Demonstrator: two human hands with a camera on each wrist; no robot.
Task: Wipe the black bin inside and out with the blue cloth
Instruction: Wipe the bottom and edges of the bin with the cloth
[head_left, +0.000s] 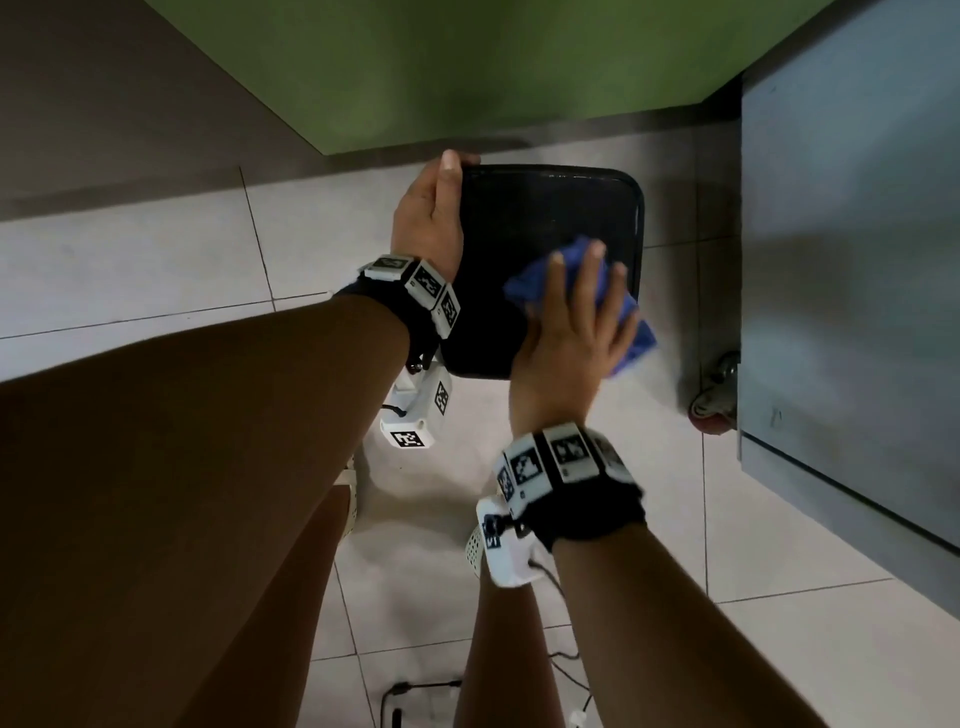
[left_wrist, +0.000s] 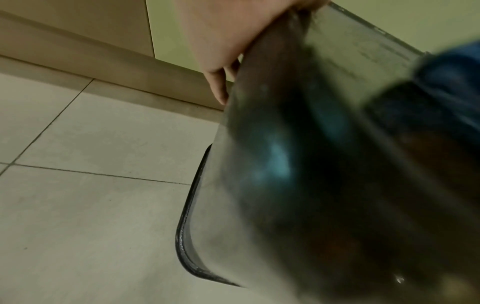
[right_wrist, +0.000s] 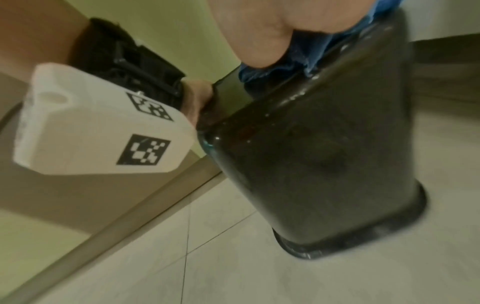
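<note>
The black bin (head_left: 545, 218) stands upside down on the tiled floor, rim down and flat base up (right_wrist: 324, 164). My left hand (head_left: 431, 218) grips the base's left edge, thumb on top and fingers down the side (left_wrist: 221, 82). My right hand (head_left: 571, 322) lies with spread, straight fingers on the bunched blue cloth (head_left: 530, 283) and presses it against the base's near right part. The cloth (right_wrist: 306, 53) bulges out from under the palm and hangs over the right edge (left_wrist: 451, 67). The bin's inside is hidden.
A grey cabinet (head_left: 852, 260) on a castor wheel (head_left: 711, 400) stands close to the bin's right. A green wall panel (head_left: 415, 67) with a brown skirting runs behind. My legs and some cables (head_left: 415, 696) are on the tiles below.
</note>
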